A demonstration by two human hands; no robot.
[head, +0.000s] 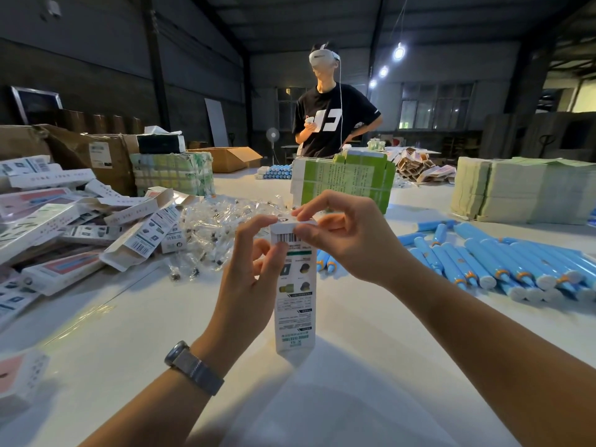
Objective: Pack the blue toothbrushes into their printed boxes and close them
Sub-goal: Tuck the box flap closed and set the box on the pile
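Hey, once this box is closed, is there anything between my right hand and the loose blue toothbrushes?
Nothing visible. The right hand pinches the top flap of the printed box, and the blue toothbrushes lie to its right on bare white table. The left hand grips the box from the other side, out of that path.

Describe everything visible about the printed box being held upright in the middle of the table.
The printed box is a tall, narrow white carton, apparently thin card, with a barcode near the top, a green band, small product pictures and blocks of text that read upside down. It stands upright, its bottom end on the white table. The left hand grips its upper left side, while the right hand pinches the top flap, which lies folded over the opening. Whether a toothbrush is inside cannot be seen.
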